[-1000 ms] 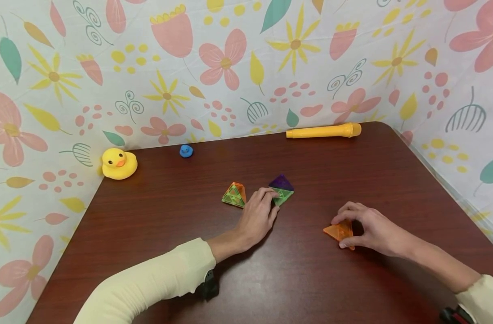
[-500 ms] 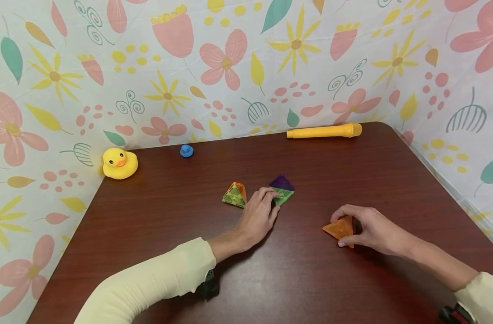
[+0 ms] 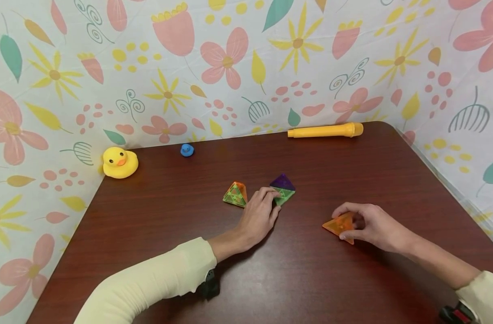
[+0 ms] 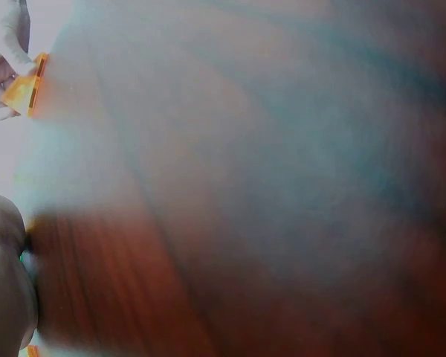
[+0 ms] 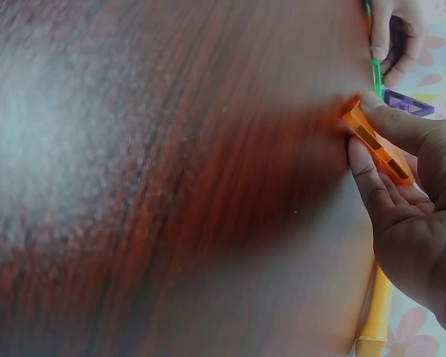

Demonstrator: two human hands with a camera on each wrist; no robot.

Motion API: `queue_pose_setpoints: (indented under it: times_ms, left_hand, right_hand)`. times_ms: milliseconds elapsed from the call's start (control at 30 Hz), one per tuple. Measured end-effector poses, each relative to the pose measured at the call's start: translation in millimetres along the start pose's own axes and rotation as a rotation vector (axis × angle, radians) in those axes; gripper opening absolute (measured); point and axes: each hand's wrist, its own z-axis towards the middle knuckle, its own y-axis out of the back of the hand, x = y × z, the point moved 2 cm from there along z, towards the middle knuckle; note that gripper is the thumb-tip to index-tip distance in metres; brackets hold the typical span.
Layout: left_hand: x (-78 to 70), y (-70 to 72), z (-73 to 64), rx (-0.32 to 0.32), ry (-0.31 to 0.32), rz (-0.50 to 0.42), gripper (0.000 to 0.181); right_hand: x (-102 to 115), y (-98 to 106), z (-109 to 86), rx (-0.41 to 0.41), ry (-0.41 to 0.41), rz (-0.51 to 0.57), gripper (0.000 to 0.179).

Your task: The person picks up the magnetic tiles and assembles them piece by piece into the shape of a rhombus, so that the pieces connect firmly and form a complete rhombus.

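the right hand [image 3: 374,226] pinches an orange triangle [image 3: 337,225] between thumb and fingers, over the dark table [image 3: 157,202], well apart from the other tiles. the left hand [image 3: 257,216] touches a green triangle [image 3: 286,195], fingers bent; whether they pinch it, i cannot tell. a purple triangle [image 3: 282,182] adjoins the green one. a green-and-orange piece [image 3: 234,195] lies just beside that hand.

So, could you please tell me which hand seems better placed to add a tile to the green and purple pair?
Probably the right hand: it pinches an orange tile, while the left hand touches the green tile beside the purple tile.
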Motion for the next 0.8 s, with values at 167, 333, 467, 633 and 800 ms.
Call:
queue_pose_setpoints:
  times_ms: [167, 333, 467, 633, 800]
  left_hand:
    - [0.2, 0.1, 0.1, -0.007, -0.004, 0.006, 0.029]
    - [-0.2, 0.5, 0.3, -0.013, -0.011, 0.007, 0.029]
    - [-0.2, 0.6, 0.1, -0.013, -0.012, 0.006, 0.029]
    - [0.0, 0.5, 0.0, -0.008, -0.009, 0.004, 0.029]
    - [-0.2, 0.6, 0.3, -0.005, -0.011, 0.002, 0.030]
  right_hand:
    - [1.4, -1.2, -0.3, -0.005, -0.009, 0.041, 0.041]
    - [2.6, -1.1, -0.4, -0.002, -0.019, 0.080, 0.041]
    - [4.9, 0.7, 0.1, 0.010, -0.045, 0.124, 0.037]
    - [5.5, 1.7, 2.9, 0.021, -0.051, 0.185, 0.031]
    - [8.5, 4.1, 8.4, 0.018, -0.043, 0.202, 0.025]
